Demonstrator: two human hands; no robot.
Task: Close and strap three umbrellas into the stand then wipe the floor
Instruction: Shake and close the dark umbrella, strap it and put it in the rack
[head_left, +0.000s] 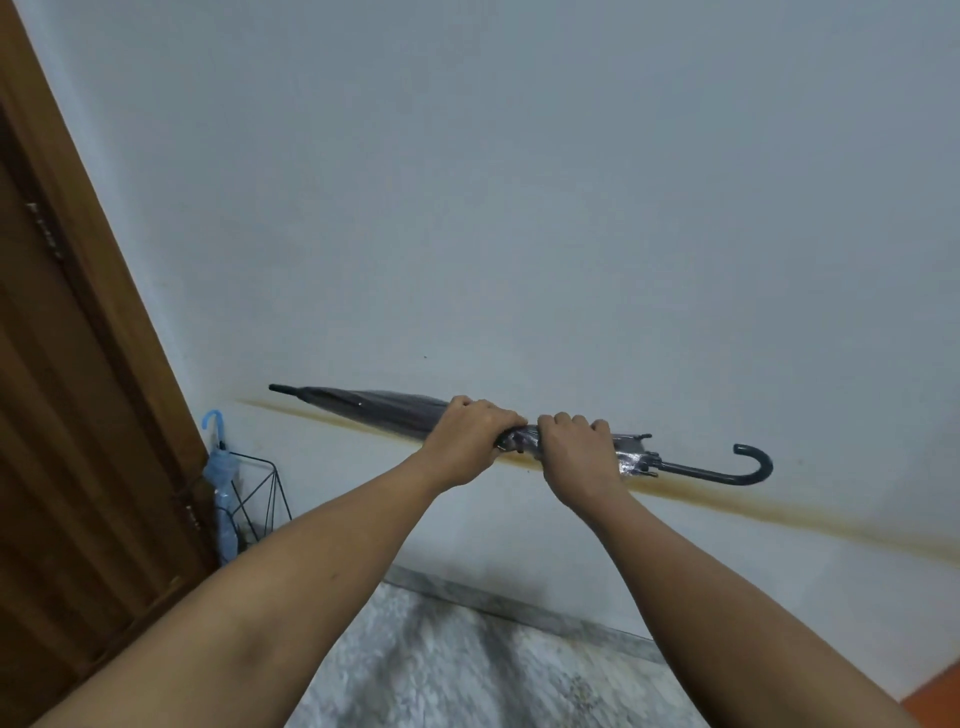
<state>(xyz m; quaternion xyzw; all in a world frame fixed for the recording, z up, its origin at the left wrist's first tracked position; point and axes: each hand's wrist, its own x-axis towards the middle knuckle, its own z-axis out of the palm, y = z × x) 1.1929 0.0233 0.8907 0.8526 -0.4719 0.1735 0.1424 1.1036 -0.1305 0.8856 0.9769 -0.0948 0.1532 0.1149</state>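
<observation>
held umbrella (374, 410) level in front of wall (519, 208), tip left, hook right, left hand (467, 441) and right hand (574, 452) side by side mid-length; stand (265, 488) holding second umbrella (221, 488) lower left, beside door (78, 415).

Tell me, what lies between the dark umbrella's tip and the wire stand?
Head view: between umbrella and stand, only white wall crossed by a yellowish stain.

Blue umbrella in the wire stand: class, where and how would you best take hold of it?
Probably by its hooked handle, from above: the hook stands clear over the wire stand, while the folded canopy sits low between wire and door.
</observation>
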